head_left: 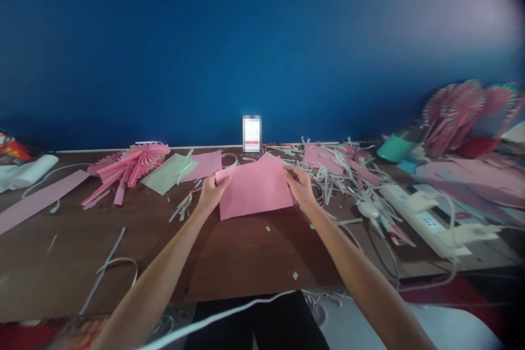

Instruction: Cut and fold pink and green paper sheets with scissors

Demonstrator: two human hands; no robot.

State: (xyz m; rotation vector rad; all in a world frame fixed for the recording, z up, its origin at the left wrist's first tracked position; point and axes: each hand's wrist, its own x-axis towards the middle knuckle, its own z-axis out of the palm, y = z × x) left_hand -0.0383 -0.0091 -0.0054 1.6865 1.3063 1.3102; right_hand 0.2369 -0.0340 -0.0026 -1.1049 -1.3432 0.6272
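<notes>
A sheet of pink paper (255, 188) is held up in front of me over the brown table. My left hand (213, 192) grips its left edge, thumb on the near face. At the right edge my right hand (300, 185) pinches the sheet, fingers partly behind it. The paper's upper edge is uneven, with a small peak near the middle. To the left of my left hand lie green paper pieces (164, 174) and another flat pink sheet (204, 165). Pale paper strips (328, 188) are heaped to the right of my right hand.
Folded pink paper fans (131, 169) lie at left, with more fans (459, 115) standing at far right. A white power strip (422, 221) with plugs and cables sits on the right. A lit phone-like screen (251, 134) stands against the blue wall. A white cable (229, 311) crosses my lap.
</notes>
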